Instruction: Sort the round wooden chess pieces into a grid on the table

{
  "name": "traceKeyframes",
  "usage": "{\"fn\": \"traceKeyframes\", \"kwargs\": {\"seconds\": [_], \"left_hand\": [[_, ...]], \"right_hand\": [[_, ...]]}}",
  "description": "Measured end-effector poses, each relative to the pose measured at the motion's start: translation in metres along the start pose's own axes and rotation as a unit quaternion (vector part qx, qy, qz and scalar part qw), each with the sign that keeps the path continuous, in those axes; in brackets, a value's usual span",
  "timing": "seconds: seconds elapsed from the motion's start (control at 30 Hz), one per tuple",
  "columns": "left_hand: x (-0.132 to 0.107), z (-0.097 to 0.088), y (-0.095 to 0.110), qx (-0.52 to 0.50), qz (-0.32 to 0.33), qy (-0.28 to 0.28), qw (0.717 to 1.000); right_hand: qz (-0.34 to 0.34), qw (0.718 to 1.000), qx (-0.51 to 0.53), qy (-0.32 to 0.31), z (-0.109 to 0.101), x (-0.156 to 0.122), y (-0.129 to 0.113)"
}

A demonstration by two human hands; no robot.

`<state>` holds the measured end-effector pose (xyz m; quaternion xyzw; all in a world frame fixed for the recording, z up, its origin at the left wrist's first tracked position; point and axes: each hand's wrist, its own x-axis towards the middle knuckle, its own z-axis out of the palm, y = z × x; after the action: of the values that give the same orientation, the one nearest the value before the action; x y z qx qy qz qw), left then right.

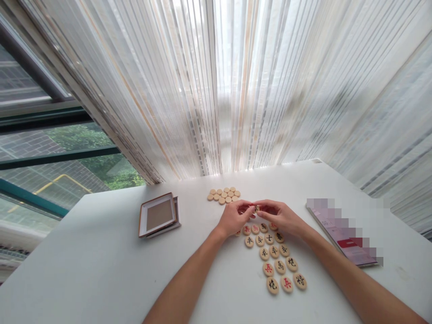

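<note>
Between the fingertips of both my hands is one round wooden Chinese chess piece [256,209], its dark character facing me. My left hand [236,217] pinches it from the left, and my right hand [278,214] from the right. Just below my fingers, rows of face-up pieces with red or black characters run toward me, among them a black-marked piece [269,238] and a red-marked one [286,284]. My hands partly cover the farthest row. Beyond my left hand lies a cluster of blank-side-up pieces [223,195].
An open box [141,220] with a brown inside stands on the left of the white table [111,252]. To the right lies a pinkish printed book or pad [340,238], partly blurred out. Striped curtains [232,90] hang along the far table edge, beside a window at left.
</note>
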<state>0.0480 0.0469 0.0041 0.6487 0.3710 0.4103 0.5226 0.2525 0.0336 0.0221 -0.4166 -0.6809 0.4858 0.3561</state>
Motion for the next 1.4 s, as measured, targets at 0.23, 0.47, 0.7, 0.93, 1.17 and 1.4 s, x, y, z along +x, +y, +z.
{"fn": "traceKeyframes", "kwargs": {"seconds": [0.23, 0.47, 0.7, 0.93, 1.17, 1.4], "left_hand": [[-0.001, -0.001, 0.000, -0.019, 0.004, -0.003, 1.000], [-0.001, -0.002, -0.001, 0.007, 0.016, 0.001, 1.000], [-0.001, -0.003, 0.001, 0.018, 0.021, -0.004, 1.000], [-0.003, -0.002, 0.005, 0.042, 0.035, -0.017, 0.998], [-0.003, -0.003, 0.005, 0.048, 0.033, -0.011, 0.998], [-0.002, -0.003, 0.002, 0.049, 0.016, -0.006, 0.999]], "right_hand": [[0.017, 0.999, 0.030, 0.008, 0.000, 0.001, 0.003], [0.028, 0.999, 0.021, 0.022, 0.000, 0.001, 0.004], [0.025, 0.999, 0.016, 0.031, 0.001, 0.001, 0.005], [0.035, 0.999, -0.007, 0.038, 0.001, 0.001, 0.000], [0.043, 0.994, -0.029, 0.097, 0.002, 0.003, 0.001], [0.043, 0.989, 0.022, 0.141, -0.001, 0.005, 0.012]]}}
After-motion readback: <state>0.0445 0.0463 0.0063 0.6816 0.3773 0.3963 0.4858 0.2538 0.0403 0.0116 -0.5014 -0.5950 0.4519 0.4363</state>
